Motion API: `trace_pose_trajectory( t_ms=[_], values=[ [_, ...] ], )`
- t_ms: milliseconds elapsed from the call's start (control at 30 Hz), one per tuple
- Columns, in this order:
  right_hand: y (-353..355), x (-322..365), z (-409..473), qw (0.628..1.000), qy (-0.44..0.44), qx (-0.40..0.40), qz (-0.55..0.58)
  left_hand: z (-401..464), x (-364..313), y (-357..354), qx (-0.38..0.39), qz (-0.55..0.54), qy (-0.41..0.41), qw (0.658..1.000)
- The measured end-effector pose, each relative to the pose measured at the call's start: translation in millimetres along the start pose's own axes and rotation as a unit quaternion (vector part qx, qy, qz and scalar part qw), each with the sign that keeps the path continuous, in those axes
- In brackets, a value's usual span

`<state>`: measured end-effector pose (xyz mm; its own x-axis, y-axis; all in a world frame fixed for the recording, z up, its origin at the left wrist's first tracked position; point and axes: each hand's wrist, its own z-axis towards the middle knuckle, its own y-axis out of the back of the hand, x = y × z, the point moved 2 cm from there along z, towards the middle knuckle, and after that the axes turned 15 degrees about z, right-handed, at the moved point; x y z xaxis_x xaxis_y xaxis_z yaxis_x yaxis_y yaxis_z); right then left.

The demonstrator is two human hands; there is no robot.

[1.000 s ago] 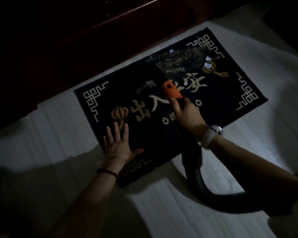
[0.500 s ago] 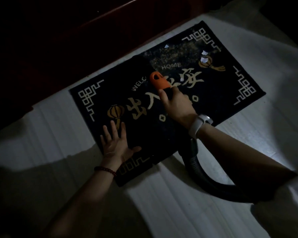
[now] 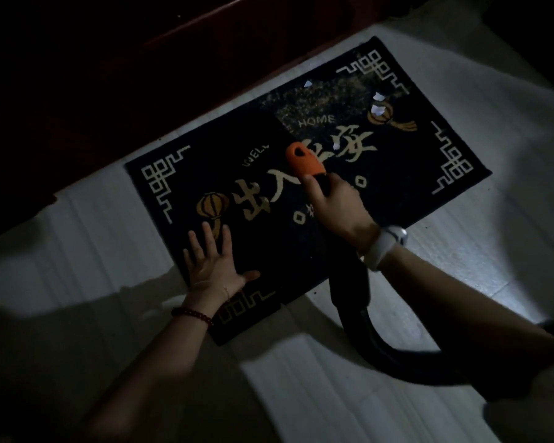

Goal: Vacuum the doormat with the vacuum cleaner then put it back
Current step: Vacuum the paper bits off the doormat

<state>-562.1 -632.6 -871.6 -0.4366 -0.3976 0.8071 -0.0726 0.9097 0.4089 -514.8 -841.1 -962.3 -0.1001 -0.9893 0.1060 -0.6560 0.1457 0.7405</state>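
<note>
Working the orange nozzle [image 3: 304, 161] across the doormat [image 3: 406, 174], my right hand [image 3: 336, 206] grips the vacuum's black hose [image 3: 362, 318] while my left hand [image 3: 215, 266] lies flat, fingers spread, pinning the near edge. Grit and pale scraps [image 3: 378, 103] beyond the nozzle need slow overlapping passes; the dark wooden door [image 3: 141, 65] borders the far side.

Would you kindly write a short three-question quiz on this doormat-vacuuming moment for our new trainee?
1. True or false: the left hand lies flat, fingers spread, on the doormat.
2. What does the right hand grip?
A. a broom
B. the vacuum hose behind the orange nozzle
C. a folded cloth
3. Fill in: the pale paper scraps and fine specks lie near the mat's ____ edge, beside the word HOME.

Key
1. True.
2. B.
3. Far: that patch is not yet vacuumed.
</note>
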Motion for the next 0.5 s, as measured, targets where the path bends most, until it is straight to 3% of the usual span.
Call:
trace_pose_trajectory(
  t_ms=[267, 500],
  values=[
    [22.1, -50.5, -97.4, 0.991, -0.111, 0.043, 0.063, -1.3, -2.0, 2.0, 0.011, -0.002, 0.005, 1.0],
    [27.3, -33.0, -41.7, 0.998, -0.03, -0.04, 0.043, -3.0, -6.2, 4.7, 0.018, -0.009, 0.01, 1.0]
  ],
)
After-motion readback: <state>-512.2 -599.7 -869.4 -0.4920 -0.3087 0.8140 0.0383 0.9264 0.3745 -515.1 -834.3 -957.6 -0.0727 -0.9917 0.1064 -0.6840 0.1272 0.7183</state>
